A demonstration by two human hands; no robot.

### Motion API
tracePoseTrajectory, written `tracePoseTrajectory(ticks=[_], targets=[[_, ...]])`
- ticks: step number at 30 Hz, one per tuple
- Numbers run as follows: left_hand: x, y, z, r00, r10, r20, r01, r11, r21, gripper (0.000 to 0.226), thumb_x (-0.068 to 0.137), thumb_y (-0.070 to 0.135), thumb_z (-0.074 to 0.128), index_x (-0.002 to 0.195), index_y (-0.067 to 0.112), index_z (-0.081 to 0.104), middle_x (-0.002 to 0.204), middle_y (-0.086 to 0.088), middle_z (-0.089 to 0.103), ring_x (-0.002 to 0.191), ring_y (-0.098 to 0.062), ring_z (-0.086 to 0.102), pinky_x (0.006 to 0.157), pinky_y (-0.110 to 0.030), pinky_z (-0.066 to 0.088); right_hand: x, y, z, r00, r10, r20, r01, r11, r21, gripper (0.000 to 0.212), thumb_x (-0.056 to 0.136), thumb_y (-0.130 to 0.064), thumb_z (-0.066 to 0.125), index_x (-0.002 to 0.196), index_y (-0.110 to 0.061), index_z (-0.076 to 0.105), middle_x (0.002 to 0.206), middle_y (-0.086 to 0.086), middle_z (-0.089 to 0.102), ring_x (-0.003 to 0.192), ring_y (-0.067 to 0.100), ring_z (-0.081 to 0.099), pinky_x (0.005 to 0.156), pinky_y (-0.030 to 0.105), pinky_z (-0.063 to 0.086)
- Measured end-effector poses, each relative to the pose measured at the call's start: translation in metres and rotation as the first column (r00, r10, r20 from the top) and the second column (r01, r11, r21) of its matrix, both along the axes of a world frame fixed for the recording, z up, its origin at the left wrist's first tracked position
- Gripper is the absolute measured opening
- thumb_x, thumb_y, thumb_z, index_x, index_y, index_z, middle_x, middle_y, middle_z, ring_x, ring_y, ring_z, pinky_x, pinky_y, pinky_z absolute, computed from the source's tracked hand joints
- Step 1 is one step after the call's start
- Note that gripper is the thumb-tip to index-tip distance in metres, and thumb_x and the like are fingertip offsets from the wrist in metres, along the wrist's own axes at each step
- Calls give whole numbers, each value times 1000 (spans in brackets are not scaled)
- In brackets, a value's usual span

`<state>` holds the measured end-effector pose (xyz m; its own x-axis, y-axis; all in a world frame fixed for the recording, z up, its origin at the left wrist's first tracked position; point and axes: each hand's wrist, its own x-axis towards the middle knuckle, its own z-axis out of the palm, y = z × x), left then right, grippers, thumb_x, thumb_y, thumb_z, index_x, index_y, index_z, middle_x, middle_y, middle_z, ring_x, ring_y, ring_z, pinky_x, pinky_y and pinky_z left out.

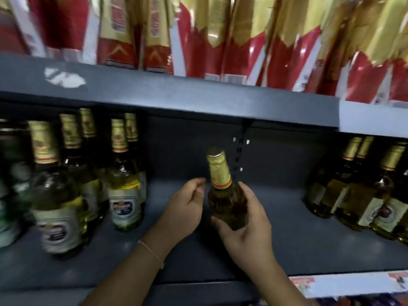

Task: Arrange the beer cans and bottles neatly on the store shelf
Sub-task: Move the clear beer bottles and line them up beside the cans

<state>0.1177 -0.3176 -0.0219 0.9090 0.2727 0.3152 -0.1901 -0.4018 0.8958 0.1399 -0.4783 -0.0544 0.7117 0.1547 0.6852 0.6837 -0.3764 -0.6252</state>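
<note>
The bottle (pixel 226 195) is held over the bare middle stretch of the shelf (pixel 287 228), between a group of bottles (pixel 123 191) well to its left and darker bottles (pixel 353 195) well to its right. It tilts a little, neck leaning left, and whether its base touches the shelf cannot be told, since the palm hides it.

The likeliest slip, as I judge it, is at the set-down: the right hand (pixel 245 226) cups the bottle from below and behind, so if the grip lets go before the base sits flat, the tilted glass could tip and roll toward the shelf's front edge. A hurried push sideways could also knock it into either group of bottles.

The right hand has its thumb up the bottle's right side and its fingers (pixel 218 224) wrapped round the lower body. The left hand (pixel 185 208) sits just left of the bottle's shoulder, fingers loosely curled, holding nothing and seemingly not touching the glass.
</note>
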Motion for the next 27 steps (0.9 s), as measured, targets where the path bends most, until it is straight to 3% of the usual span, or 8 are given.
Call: tracePoseTrajectory(ticks=[5, 8, 11, 16, 18, 21, 24, 27], targets=[[-33, 62, -4, 999, 32, 22, -31, 999, -8, 43, 90, 47, 34, 128, 35, 51, 129, 14, 58, 123, -5, 50, 107, -39, 41, -22, 63, -2, 985, 109, -131, -102, 993, 54, 91, 62, -49, 81, 142, -46, 36, 135, -11, 52, 127, 10, 52, 101, 42, 51], [-49, 90, -8, 998, 62, 13, -62, 998, -17, 48, 88, 46, 33, 131, 32, 50, 131, 13, 56, 125, -5, 49, 108, -34, 39, -37, 93, 2, 982, 128, -135, -125, 992, 34, 89, 65, -37, 88, 140, -41, 40, 131, -14, 54, 121, -3, 50, 102, 21, 47], [-60, 116, -10, 998, 54, -17, -55, 997, -58, 30, 99, 25, 41, 127, 29, 50, 121, 11, 56, 123, -12, 51, 105, -28, 39, -51, 119, 7, 979, 140, -145, -135, 990, 45, 88, 66, -27, 90, 140, -35, 43, 126, -23, 55, 115, -17, 46, 91, -2, 37], [-86, 145, -18, 992, 125, 6, -125, 991, -42, 30, 99, 16, 43, 126, 23, 54, 122, 5, 59, 115, -10, 55, 103, -30, 43, -65, 154, 9, 968, 190, -165, -176, 980, 95, 81, 67, -24, 90, 132, -43, 45, 115, -41, 54, 111, -17, 51, 87, 0, 41], [-89, 155, -22, 995, 98, -32, -99, 994, -51, 31, 99, 13, 41, 126, 25, 50, 129, 2, 56, 118, -9, 53, 104, -28, 41, -68, 165, 8, 961, 205, -186, -186, 976, 113, 81, 66, -28, 91, 133, -41, 46, 116, -36, 58, 111, -11, 55, 91, 9, 48], [-92, 167, -23, 988, 68, -137, -82, 992, -97, 38, 99, -1, 37, 127, 23, 45, 131, 2, 55, 115, -3, 51, 95, -14, 38, -71, 179, 7, 942, 234, -239, -202, 968, 152, 85, 65, -28, 91, 136, -35, 46, 118, -22, 63, 111, -4, 60, 94, 22, 52], [-110, 164, -25, 988, 62, -144, -66, 998, -23, 45, 95, -3, 37, 119, 35, 46, 105, 23, 56, 96, 14, 52, 73, 5, 36, -72, 187, 5, 929, 263, -260, -224, 960, 168, 83, 67, -17, 91, 137, -27, 48, 114, -18, 66, 106, -9, 61, 87, 9, 49], [-126, 160, -29, 988, 66, -137, -59, 997, 52, 43, 95, 2, 37, 107, 43, 39, 93, 27, 48, 84, 17, 46, 65, 7, 34, -72, 193, 5, 912, 300, -279, -251, 948, 198, 81, 68, -9, 89, 137, -21, 48, 108, -20, 69, 101, -12, 62, 80, 2, 45]])
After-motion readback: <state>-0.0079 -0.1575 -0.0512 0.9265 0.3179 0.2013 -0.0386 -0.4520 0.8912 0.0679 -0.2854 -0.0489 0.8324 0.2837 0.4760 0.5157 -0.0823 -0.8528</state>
